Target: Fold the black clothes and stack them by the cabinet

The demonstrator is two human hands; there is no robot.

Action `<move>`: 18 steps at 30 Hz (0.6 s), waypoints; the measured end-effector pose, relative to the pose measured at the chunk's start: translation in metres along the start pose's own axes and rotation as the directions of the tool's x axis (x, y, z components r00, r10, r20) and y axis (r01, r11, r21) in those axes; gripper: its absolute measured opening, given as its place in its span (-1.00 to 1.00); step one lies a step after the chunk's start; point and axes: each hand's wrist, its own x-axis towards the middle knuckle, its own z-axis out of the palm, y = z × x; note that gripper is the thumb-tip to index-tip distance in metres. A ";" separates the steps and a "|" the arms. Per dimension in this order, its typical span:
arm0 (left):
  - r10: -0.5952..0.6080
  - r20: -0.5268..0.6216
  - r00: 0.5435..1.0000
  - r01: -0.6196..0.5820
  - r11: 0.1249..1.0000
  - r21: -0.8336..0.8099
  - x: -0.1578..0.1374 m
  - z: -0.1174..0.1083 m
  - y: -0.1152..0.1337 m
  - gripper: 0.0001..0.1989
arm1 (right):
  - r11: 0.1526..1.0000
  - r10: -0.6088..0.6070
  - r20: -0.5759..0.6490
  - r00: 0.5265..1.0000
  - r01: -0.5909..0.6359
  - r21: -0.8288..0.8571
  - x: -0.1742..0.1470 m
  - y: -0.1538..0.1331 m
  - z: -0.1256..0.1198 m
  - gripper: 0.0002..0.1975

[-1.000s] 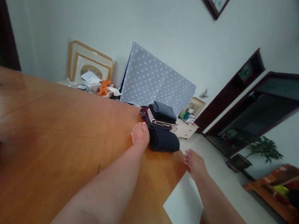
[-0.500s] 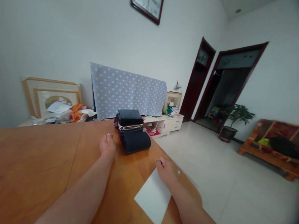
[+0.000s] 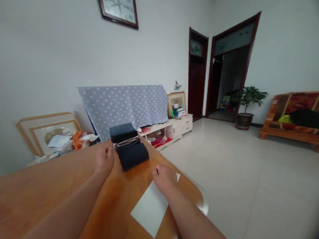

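My left hand is a loose fist just left of the folded clothes, with nothing seen in it. My right hand is also curled into a fist, over the far part of a white sheet of paper. The paper lies flat and my hand and wrist hide part of it; whether the fist touches it I cannot tell. Between and beyond my hands stands a stack of folded clothes, greyish blue on top with dark and striped layers below. A dark navy folded garment lies against its near side.
The brown wooden table has a rounded right corner. Behind it are a white low cabinet, a polka-dot cloth and picture frames with plastic bags. A potted plant and a wooden sofa stand across the tiled floor.
The view has turned right and levelled, so the table, clothes and paper appear further left. Both hands stay closed in about the same places beside the clothes and over the paper.
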 end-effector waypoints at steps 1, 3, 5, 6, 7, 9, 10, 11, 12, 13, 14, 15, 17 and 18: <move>0.117 0.022 0.993 -0.118 0.993 0.008 0.003 -0.001 0.013 -0.67 | 1.000 0.004 0.010 1.000 -0.004 0.004 0.000 0.000 -0.001 -0.70; 0.308 0.049 0.950 -0.307 0.951 -0.019 0.006 0.000 0.041 -0.66 | 1.000 0.010 0.024 1.000 -0.010 0.009 0.001 0.000 -0.002 -0.71; 0.457 0.176 0.872 -0.452 0.889 -0.069 0.005 0.007 0.064 -0.62 | 1.000 0.004 0.028 1.000 -0.005 0.022 0.001 0.000 -0.004 -0.71; 0.507 0.254 0.823 -0.503 0.860 -0.086 0.003 0.012 0.073 -0.60 | 1.000 0.000 0.029 1.000 -0.001 0.030 0.000 0.000 -0.005 -0.71; 0.535 0.336 0.775 -0.538 0.838 -0.091 0.002 0.017 0.078 -0.57 | 0.999 -0.003 0.030 1.000 0.002 0.037 0.000 0.000 -0.006 -0.71; 0.511 0.483 0.711 -0.559 0.827 -0.053 -0.002 0.027 0.081 -0.51 | 0.999 -0.006 0.035 0.999 0.004 0.048 0.000 0.000 -0.008 -0.70; 0.470 0.544 0.695 -0.551 0.834 -0.016 -0.004 0.032 0.079 -0.49 | 0.999 -0.004 0.039 0.999 0.002 0.051 -0.001 0.000 -0.009 -0.69; 0.419 0.593 0.687 -0.535 0.844 0.024 -0.006 0.036 0.075 -0.46 | 0.999 -0.002 0.044 0.999 -0.001 0.052 -0.001 0.000 -0.009 -0.68; 0.368 0.629 0.685 -0.516 0.854 0.062 -0.007 0.039 0.070 -0.44 | 0.999 0.000 0.051 0.999 -0.003 0.054 -0.001 0.000 -0.010 -0.67; 0.326 0.651 0.686 -0.498 0.862 0.093 -0.008 0.042 0.066 -0.42 | 0.998 0.001 0.057 0.998 -0.005 0.055 -0.002 0.000 -0.010 -0.67; 0.296 0.660 0.691 -0.484 0.867 0.117 -0.009 0.044 0.061 -0.40 | 0.998 0.002 0.064 0.998 -0.006 0.057 -0.002 0.000 -0.010 -0.66; 0.277 0.660 0.698 -0.473 0.871 0.134 -0.009 0.046 0.057 -0.38 | 0.998 0.002 0.069 0.998 -0.006 0.057 -0.002 0.000 -0.011 -0.66; 0.257 0.650 0.715 -0.457 0.876 0.155 -0.008 0.048 0.053 -0.36 | 0.998 -0.001 0.075 0.997 -0.004 0.057 -0.002 0.000 -0.011 -0.67; 0.248 0.647 0.721 -0.448 0.879 0.164 -0.008 0.049 0.052 -0.36 | 0.998 -0.003 0.077 0.997 -0.001 0.058 -0.002 0.000 -0.011 -0.67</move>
